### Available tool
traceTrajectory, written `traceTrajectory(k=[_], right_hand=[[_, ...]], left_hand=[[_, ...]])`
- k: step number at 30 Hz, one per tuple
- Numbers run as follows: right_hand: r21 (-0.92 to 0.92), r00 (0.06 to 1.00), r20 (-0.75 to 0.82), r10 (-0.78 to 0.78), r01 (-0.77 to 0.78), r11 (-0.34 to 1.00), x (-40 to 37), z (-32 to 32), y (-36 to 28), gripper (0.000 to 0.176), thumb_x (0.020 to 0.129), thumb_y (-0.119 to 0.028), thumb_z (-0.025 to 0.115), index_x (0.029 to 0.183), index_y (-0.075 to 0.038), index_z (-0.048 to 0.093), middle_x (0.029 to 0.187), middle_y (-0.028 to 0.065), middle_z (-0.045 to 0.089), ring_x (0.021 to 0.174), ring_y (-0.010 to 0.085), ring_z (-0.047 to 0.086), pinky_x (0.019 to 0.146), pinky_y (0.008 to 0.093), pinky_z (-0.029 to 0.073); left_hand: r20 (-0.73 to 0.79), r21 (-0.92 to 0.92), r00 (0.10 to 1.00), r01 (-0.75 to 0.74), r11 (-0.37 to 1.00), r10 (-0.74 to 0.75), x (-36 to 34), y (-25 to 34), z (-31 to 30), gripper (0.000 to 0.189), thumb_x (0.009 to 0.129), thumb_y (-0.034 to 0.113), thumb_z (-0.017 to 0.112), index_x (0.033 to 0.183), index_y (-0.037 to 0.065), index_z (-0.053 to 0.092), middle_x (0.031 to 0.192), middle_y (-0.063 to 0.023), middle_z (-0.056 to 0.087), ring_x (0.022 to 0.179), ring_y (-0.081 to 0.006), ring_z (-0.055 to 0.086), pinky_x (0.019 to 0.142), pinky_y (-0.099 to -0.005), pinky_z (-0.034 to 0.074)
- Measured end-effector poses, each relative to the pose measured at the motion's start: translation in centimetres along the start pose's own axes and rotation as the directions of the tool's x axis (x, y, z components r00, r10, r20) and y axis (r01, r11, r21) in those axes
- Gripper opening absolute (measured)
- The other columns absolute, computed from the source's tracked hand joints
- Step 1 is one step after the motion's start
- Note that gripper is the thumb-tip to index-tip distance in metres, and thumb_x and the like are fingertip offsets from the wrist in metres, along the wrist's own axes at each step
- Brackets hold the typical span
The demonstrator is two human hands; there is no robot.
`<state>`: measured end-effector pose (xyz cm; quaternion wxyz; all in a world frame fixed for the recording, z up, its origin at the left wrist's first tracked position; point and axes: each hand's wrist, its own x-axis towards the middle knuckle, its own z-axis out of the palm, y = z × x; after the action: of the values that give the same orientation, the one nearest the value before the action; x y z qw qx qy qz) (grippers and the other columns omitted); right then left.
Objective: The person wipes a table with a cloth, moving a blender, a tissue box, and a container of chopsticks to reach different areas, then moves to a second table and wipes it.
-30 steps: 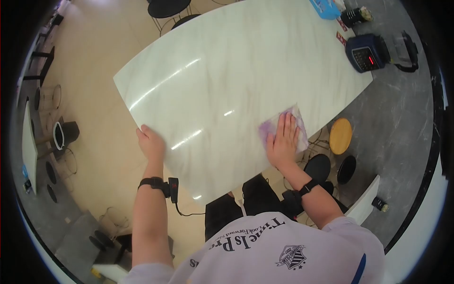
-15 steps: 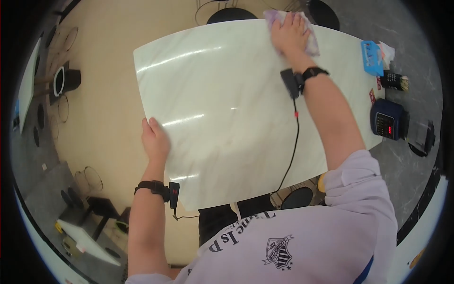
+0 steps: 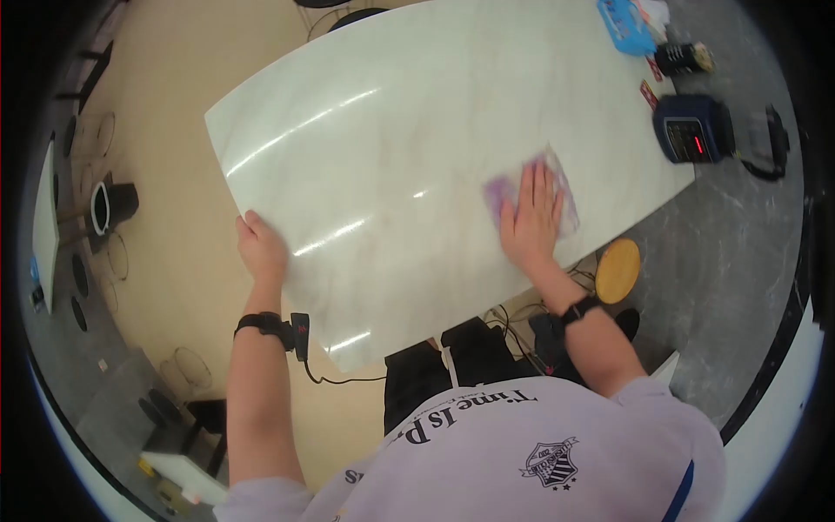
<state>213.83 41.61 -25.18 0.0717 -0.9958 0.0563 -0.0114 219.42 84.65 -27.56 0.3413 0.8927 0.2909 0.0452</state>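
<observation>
My right hand [image 3: 535, 217] lies flat, fingers stretched out, on a purple-and-white cloth [image 3: 500, 193] on the tabletop. The cloth is spread under the palm and fingers, and part of it is hidden. At the left edge of the white marble-patterned table [image 3: 365, 174], my left hand [image 3: 261, 248] is closed around the rim, its fingers partly out of sight. Each wrist wears a black strap with a small dark device.
At the table's right end stand a blue basket [image 3: 628, 28], a black cup of sticks [image 3: 683, 59] and a dark blue appliance [image 3: 693, 129] with red lit digits. A yellow round stool [image 3: 618, 271] is below the right edge. Cables hang near my lap.
My right hand has drawn the cloth from the far edge toward my body. My left hand still grips the table's left edge. The view has shifted and turned.
</observation>
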Motion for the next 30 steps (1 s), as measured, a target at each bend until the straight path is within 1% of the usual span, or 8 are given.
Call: traceTrajectory(k=[2, 5, 9, 11, 21, 27, 29, 30], right_hand=[[0.005, 0.997, 0.053, 0.055, -0.055, 0.998, -5.8, -0.6, 1.9, 0.072, 0.097, -0.031, 0.049, 0.158, 0.002, 0.027, 0.165, 0.0221, 0.026, 0.154, 0.0392, 0.020, 0.123, 0.0585, 0.010], [0.032, 0.991, 0.110, 0.075, -0.079, 0.996, -10.3, -1.7, 3.2, 0.074, 0.096, -0.029, 0.049, 0.158, 0.004, 0.025, 0.165, 0.0236, 0.024, 0.154, 0.0408, 0.018, 0.123, 0.0589, 0.010], [0.040, 0.990, 0.111, 0.088, -0.093, 0.995, -10.2, -1.0, 3.7, 0.077, 0.094, -0.028, 0.050, 0.158, 0.004, 0.024, 0.165, 0.0252, 0.023, 0.154, 0.0425, 0.018, 0.123, 0.0591, 0.009], [0.032, 0.990, 0.080, 0.116, -0.119, 0.992, -8.3, -0.9, 3.7, 0.074, 0.096, -0.029, 0.048, 0.158, 0.005, 0.024, 0.164, 0.0261, 0.023, 0.154, 0.0434, 0.017, 0.123, 0.0586, 0.010], [-0.012, 0.986, -0.130, 0.103, -0.105, 0.994, 23.5, 2.7, -1.2, 0.071, 0.101, -0.042, 0.041, 0.157, 0.001, 0.029, 0.165, 0.0237, 0.025, 0.155, 0.0385, 0.018, 0.125, 0.0550, 0.011], [-0.048, 0.991, -0.133, 0.025, -0.031, 0.998, 40.8, 4.1, -5.1, 0.075, 0.099, -0.048, 0.037, 0.158, -0.002, 0.032, 0.165, 0.0204, 0.028, 0.155, 0.0354, 0.020, 0.125, 0.0539, 0.012], [-0.040, 0.986, -0.151, -0.065, 0.060, 0.997, 41.2, 3.7, -5.2, 0.075, 0.099, -0.049, 0.036, 0.157, -0.002, 0.033, 0.164, 0.0206, 0.031, 0.154, 0.0352, 0.023, 0.125, 0.0549, 0.013], [-0.006, 0.982, -0.161, -0.098, 0.098, 0.995, 41.1, 4.0, -4.7, 0.074, 0.099, -0.049, 0.037, 0.156, -0.002, 0.034, 0.162, 0.0210, 0.034, 0.153, 0.0357, 0.025, 0.124, 0.0566, 0.015]], left_hand=[[0.056, 0.012, 0.995, 0.084, 0.996, -0.084, 0.1, 0.5, -0.3, 0.049, 0.108, 0.042, 0.036, 0.111, -0.001, 0.056, 0.107, -0.0261, 0.067, 0.100, -0.0449, 0.063, 0.088, -0.0504, 0.047], [0.006, 0.086, 0.999, 0.045, 0.995, -0.045, 0.9, -0.5, 0.2, 0.047, 0.106, 0.043, 0.035, 0.110, 0.000, 0.055, 0.101, -0.0280, 0.067, 0.095, -0.0492, 0.062, 0.083, -0.0545, 0.047], [0.021, 0.052, 0.997, 0.072, 0.996, -0.073, 1.0, -0.7, -0.1, 0.048, 0.106, 0.043, 0.035, 0.112, 0.000, 0.056, 0.102, -0.0290, 0.067, 0.096, -0.0503, 0.061, 0.084, -0.0550, 0.047], [-0.027, 0.001, 1.000, -0.012, 1.000, 0.012, 1.1, -1.5, 0.8, 0.049, 0.106, 0.043, 0.036, 0.115, 0.000, 0.056, 0.102, -0.0294, 0.067, 0.096, -0.0504, 0.061, 0.084, -0.0544, 0.047], [-0.044, 0.101, 0.992, 0.122, 0.987, -0.118, 0.5, -0.9, -0.4, 0.053, 0.107, 0.043, 0.037, 0.126, -0.003, 0.056, 0.105, -0.0286, 0.067, 0.099, -0.0480, 0.062, 0.085, -0.0504, 0.048], [-0.111, 0.058, 0.994, 0.023, 0.998, -0.016, 1.1, -4.7, -0.9, 0.057, 0.109, 0.041, 0.038, 0.132, -0.009, 0.053, 0.119, -0.0286, 0.066, 0.111, -0.0400, 0.063, 0.095, -0.0441, 0.047], [0.132, 0.015, 0.985, 0.111, 0.994, -0.112, 1.2, -4.3, -2.4, 0.059, 0.110, 0.040, 0.038, 0.138, -0.011, 0.050, 0.129, -0.0288, 0.063, 0.120, -0.0387, 0.060, 0.103, -0.0416, 0.045], [0.139, 0.023, 0.983, 0.114, 0.993, -0.116, 0.8, -4.4, -2.4, 0.059, 0.110, 0.040, 0.038, 0.138, -0.011, 0.050, 0.129, -0.0288, 0.063, 0.120, -0.0387, 0.060, 0.103, -0.0416, 0.045]])
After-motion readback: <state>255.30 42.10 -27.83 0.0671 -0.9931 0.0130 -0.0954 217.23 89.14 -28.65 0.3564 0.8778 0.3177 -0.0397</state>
